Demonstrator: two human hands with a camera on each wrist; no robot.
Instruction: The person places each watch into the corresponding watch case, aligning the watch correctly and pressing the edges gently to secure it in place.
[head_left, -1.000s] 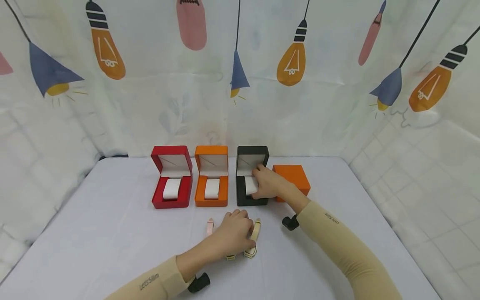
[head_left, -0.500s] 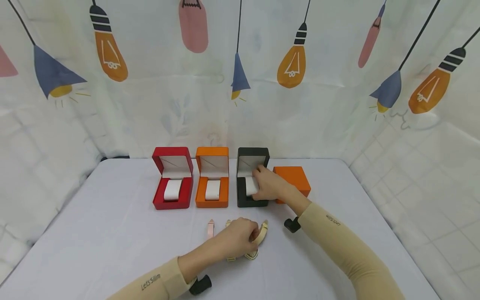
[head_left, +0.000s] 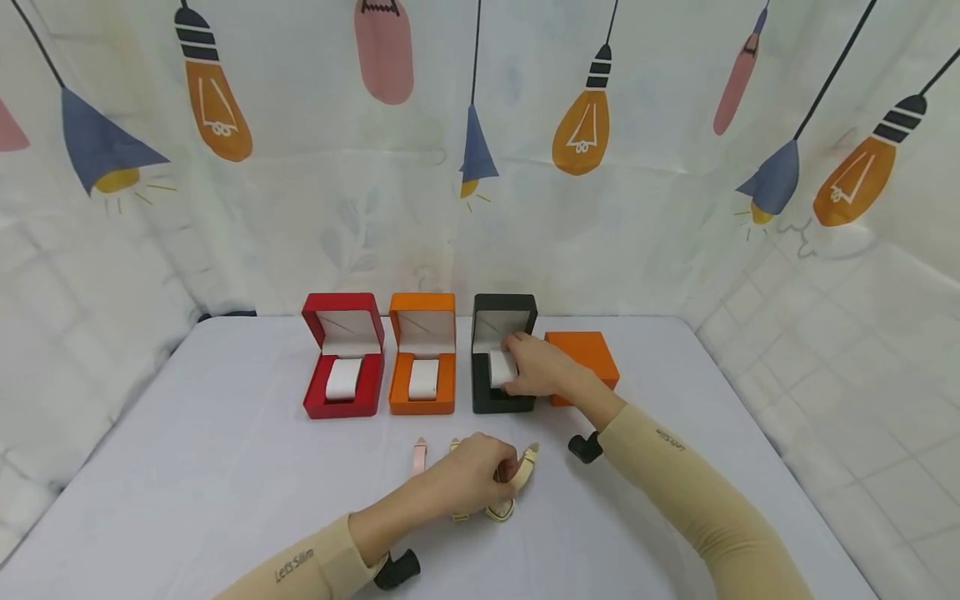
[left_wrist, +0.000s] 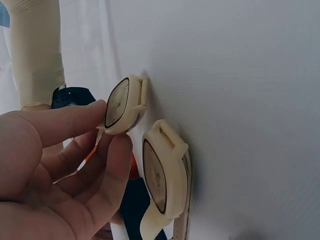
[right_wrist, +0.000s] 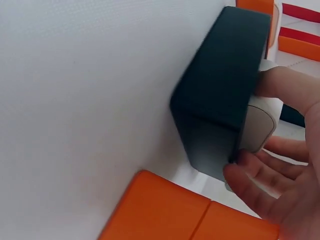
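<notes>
My left hand [head_left: 476,475] pinches a cream wristwatch [left_wrist: 120,105] by its case, between thumb and fingertips. Its strap [head_left: 527,468] sticks out on the far side of the hand. A second cream wristwatch [left_wrist: 165,170] lies beside it, partly covered by the hand in the head view. The tip of a pink watch strap [head_left: 418,456] shows further left; the hand and forearm hide the rest. At the dark green watch box [head_left: 486,400], which stands with its lid up, my right hand [head_left: 536,367] grips the white cushion [right_wrist: 260,125] inside with thumb and fingers.
Left of the green box stand an orange watch box [head_left: 422,407] and a red one [head_left: 341,409], both with lids up and white cushions inside. A closed orange box [head_left: 581,350] sits under my right wrist. A white cloth covers the table [head_left: 225,483].
My left hand has drawn back slightly towards me and turned, and the cream watch's strap has swung to the right and now curves upward. My right hand has stayed at the cushion.
</notes>
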